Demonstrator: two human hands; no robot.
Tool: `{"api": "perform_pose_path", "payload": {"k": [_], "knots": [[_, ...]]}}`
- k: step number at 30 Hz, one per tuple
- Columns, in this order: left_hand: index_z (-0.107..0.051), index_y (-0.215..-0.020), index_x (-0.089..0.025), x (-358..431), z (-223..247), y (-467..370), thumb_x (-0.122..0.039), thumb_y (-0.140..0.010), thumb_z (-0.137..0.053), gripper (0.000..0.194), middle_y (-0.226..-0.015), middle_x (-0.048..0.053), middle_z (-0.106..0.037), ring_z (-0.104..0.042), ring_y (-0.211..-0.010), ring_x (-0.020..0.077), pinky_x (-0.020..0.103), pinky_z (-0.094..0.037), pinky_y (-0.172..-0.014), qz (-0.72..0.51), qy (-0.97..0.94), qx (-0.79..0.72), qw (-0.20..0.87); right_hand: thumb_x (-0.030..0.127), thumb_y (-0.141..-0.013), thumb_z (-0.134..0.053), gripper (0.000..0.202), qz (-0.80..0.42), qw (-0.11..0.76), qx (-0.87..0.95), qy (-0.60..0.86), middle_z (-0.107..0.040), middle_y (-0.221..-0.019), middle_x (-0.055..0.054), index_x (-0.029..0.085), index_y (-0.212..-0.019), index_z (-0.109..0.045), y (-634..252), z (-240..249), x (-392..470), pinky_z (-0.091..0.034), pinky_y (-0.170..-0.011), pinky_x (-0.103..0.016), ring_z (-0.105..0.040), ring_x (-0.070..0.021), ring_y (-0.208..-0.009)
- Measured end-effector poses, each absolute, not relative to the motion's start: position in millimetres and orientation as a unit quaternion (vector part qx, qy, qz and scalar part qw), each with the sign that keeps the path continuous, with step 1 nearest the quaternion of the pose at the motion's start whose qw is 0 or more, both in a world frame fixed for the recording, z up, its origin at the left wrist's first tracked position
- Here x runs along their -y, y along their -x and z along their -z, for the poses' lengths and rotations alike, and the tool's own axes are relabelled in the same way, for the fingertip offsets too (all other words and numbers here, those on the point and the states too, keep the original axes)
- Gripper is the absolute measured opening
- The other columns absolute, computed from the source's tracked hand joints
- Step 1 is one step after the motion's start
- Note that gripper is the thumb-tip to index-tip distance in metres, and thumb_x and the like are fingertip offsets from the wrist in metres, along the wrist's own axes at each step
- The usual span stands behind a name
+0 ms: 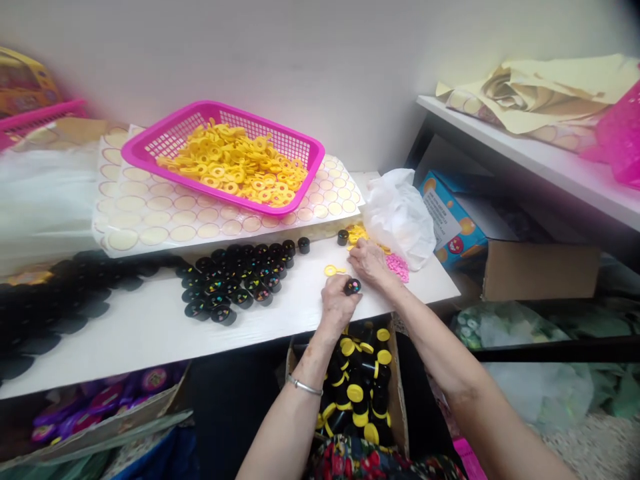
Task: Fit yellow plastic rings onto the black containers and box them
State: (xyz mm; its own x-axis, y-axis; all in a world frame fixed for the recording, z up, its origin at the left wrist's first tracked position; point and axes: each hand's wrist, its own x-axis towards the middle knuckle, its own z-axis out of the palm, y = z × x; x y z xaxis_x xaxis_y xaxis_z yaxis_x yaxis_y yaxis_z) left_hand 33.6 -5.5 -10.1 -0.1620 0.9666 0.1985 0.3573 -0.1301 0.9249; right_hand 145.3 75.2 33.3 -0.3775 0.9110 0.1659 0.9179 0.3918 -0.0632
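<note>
Lots of little black cups (235, 283) sit on the white worktop (140, 333). Next come a yellow ring stick (331, 270) and the left grip (340, 301), holding one dotted cup (353, 287). The right grip (369, 261) is by pink bits (399, 267); I can't tell if it's closed.

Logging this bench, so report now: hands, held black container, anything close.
Left hand gripping black container. Right hand beside yellow pile. Loose yellow wand near left hand.

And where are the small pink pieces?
In the head view, the pink pieces lie right of centre on the white table, beside the right hand and just below the white bag.
</note>
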Motion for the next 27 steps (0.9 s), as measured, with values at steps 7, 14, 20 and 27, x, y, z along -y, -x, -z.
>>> {"api": "perform_pose_path", "payload": {"k": [7, 14, 20, 27], "knots": [[-0.063, -0.095, -0.021, 14, 8, -29, -0.013, -0.051, -0.071, 0.046, -0.093, 0.003, -0.063, -0.058, -0.094, 0.0219, 0.039, -0.047, -0.088, -0.484, -0.585, -0.583, 0.290, 0.030, -0.084, -0.049, 0.020, -0.111, 0.120, 0.854, 0.495, -0.058, -0.086, -0.005, 0.017, -0.084, -0.065, -138, -46, -76, -0.034, -0.066, -0.025, -0.053, -0.0150, -0.078], [-0.062, -0.100, -0.016, 34, 16, -11, -0.012, -0.060, -0.064, 0.041, -0.101, 0.007, -0.060, -0.061, -0.092, 0.0182, 0.035, -0.048, -0.089, -0.538, -0.496, -0.583, 0.353, 0.026, -0.077, -0.058, 0.014, -0.114, 0.002, 0.896, 0.428, -0.063, -0.093, -0.006, 0.020, -0.086, -0.066, -113, -55, -87, -0.032, -0.060, -0.024, -0.057, -0.0171, -0.080], [-0.060, -0.105, -0.014, 14, -4, 7, -0.031, -0.065, -0.066, 0.044, -0.100, 0.008, -0.061, -0.059, -0.076, 0.0119, 0.025, -0.049, -0.068, -0.609, -0.361, -0.597, 0.377, 0.023, -0.084, -0.050, 0.014, -0.079, 0.012, 0.904, 0.420, -0.064, -0.083, -0.008, 0.016, -0.084, -0.062, -119, -61, -84, -0.031, -0.059, -0.024, -0.057, -0.0170, -0.074], [-0.062, -0.079, -0.008, 1, -56, 12, -0.041, -0.058, -0.072, 0.040, -0.055, -0.001, -0.056, -0.047, -0.042, 0.0048, 0.017, -0.033, -0.040, -0.600, -0.257, -0.480, 0.586, 0.011, -0.083, -0.040, 0.019, 0.008, 0.118, 0.931, 0.346, -0.058, -0.073, -0.006, 0.014, -0.075, -0.057, -131, -84, -39, -0.029, -0.061, -0.027, -0.048, -0.0155, -0.067]]}}
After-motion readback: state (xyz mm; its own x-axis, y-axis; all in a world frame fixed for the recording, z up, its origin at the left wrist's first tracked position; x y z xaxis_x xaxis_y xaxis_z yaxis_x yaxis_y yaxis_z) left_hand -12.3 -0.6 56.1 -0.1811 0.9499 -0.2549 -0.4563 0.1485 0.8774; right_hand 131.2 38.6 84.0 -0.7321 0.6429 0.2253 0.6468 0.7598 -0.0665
